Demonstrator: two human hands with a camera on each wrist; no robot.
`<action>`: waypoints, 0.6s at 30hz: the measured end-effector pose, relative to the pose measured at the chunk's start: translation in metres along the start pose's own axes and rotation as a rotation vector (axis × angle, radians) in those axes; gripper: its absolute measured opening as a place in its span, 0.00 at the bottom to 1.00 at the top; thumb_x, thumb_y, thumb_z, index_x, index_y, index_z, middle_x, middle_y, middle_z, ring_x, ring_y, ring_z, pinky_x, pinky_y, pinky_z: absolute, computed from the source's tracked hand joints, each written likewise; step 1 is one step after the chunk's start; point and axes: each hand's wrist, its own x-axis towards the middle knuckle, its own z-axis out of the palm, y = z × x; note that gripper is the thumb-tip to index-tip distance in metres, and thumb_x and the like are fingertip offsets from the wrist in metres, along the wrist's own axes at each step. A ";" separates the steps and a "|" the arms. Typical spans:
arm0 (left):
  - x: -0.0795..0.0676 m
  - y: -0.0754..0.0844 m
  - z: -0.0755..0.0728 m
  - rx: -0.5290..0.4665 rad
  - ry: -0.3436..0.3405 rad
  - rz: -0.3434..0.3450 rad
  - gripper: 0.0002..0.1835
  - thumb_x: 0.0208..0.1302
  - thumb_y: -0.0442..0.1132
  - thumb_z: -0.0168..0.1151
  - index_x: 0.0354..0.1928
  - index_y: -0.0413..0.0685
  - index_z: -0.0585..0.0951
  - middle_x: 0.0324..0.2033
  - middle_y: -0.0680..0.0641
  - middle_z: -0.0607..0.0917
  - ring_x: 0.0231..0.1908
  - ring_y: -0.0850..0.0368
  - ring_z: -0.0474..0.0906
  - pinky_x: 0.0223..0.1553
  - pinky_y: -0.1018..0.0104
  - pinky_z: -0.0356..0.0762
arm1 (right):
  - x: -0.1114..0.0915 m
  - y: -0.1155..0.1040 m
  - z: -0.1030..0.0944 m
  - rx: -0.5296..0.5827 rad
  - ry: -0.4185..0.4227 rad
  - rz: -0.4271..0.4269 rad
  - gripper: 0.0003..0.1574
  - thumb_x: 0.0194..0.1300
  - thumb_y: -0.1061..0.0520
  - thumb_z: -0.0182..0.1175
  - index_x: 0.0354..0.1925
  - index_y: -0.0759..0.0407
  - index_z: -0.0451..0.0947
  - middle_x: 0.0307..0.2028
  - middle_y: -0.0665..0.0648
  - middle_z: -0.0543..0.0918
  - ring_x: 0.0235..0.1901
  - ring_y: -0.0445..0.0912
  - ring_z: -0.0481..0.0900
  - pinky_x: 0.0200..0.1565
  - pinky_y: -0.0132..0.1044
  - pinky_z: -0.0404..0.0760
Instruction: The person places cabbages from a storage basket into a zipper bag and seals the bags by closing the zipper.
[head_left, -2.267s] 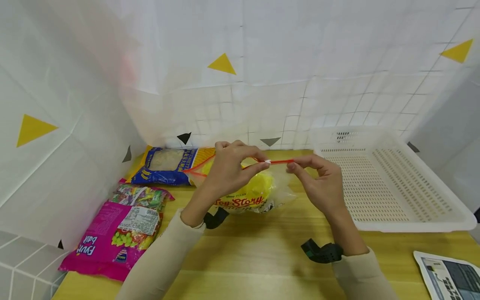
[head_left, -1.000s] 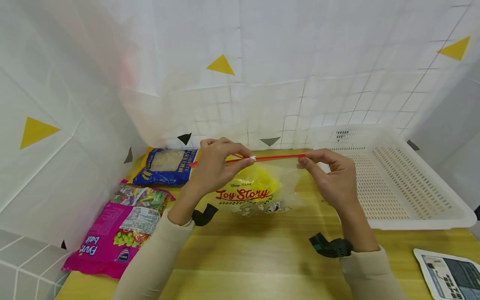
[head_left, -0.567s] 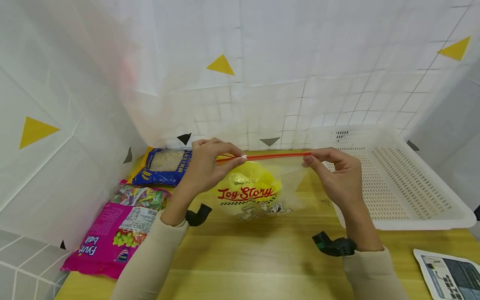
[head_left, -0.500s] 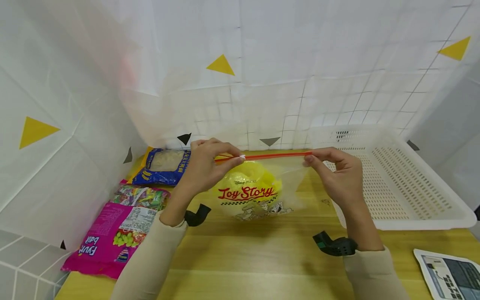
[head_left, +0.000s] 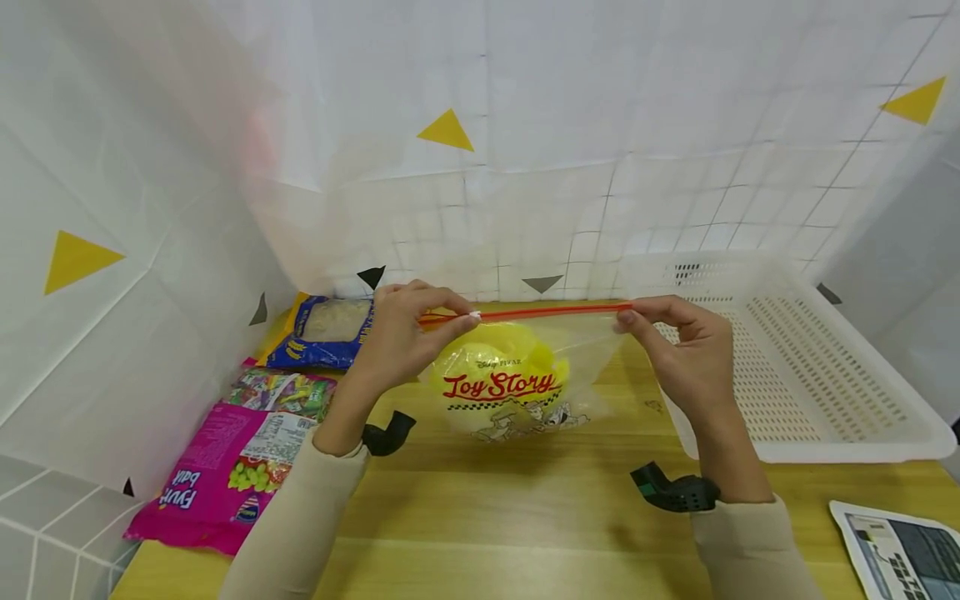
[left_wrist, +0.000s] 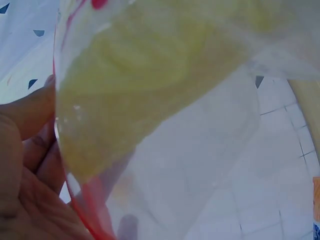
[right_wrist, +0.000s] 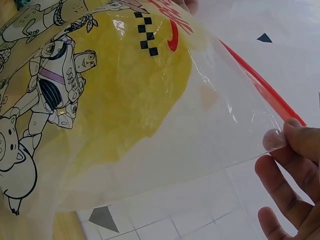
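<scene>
A clear zip bag (head_left: 592, 367) printed "Toy Story" hangs above the table, with something yellow (head_left: 495, 346) inside it. Along its top runs a red zip strip (head_left: 555, 312). My left hand (head_left: 401, 333) pinches the white slider (head_left: 475, 317) on that strip between thumb and forefinger. At the strip's right end, my right hand (head_left: 678, 350) pinches the bag's corner between thumb and forefinger. Cartoon figures (right_wrist: 55, 85) show on the bag in the right wrist view. The left wrist view has the left hand (left_wrist: 30, 170) against the red edge, part of it behind the film.
A pink candy bag (head_left: 202, 475) and a blue and yellow pasta bag (head_left: 330, 333) lie at the left. On the right stands a white perforated basket (head_left: 757, 375). A flat printed pouch (head_left: 900, 550) lies near the right front. White sheeting walls in the wooden table (head_left: 480, 525).
My left hand has slid the white slider leftward along the red strip. My right hand has moved to the right with the bag's corner, so the strip is drawn straight and more print shows.
</scene>
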 end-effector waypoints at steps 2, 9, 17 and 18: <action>-0.001 -0.003 -0.002 -0.013 0.011 -0.003 0.04 0.65 0.44 0.72 0.39 0.55 0.90 0.39 0.53 0.92 0.47 0.54 0.80 0.64 0.37 0.54 | 0.000 0.001 -0.001 0.004 0.005 0.006 0.04 0.62 0.70 0.68 0.37 0.71 0.86 0.27 0.33 0.87 0.40 0.34 0.85 0.58 0.30 0.73; -0.007 -0.010 -0.009 -0.042 0.035 -0.031 0.05 0.64 0.43 0.72 0.40 0.53 0.90 0.40 0.51 0.91 0.50 0.52 0.80 0.63 0.33 0.50 | 0.001 0.003 -0.001 0.029 0.006 0.000 0.04 0.62 0.71 0.68 0.37 0.72 0.86 0.28 0.34 0.88 0.40 0.35 0.85 0.57 0.30 0.74; -0.008 -0.014 -0.014 -0.056 0.043 -0.053 0.05 0.64 0.41 0.72 0.40 0.51 0.90 0.41 0.48 0.91 0.51 0.49 0.81 0.62 0.36 0.53 | 0.002 0.004 -0.004 0.043 0.020 0.005 0.05 0.62 0.72 0.68 0.38 0.73 0.86 0.27 0.36 0.88 0.40 0.36 0.86 0.55 0.30 0.75; -0.008 -0.015 -0.015 -0.058 0.047 -0.050 0.05 0.64 0.41 0.72 0.40 0.51 0.90 0.40 0.48 0.91 0.50 0.49 0.81 0.62 0.38 0.56 | 0.003 0.004 -0.005 0.044 0.021 0.010 0.04 0.62 0.71 0.68 0.38 0.73 0.86 0.27 0.36 0.88 0.40 0.36 0.86 0.55 0.30 0.75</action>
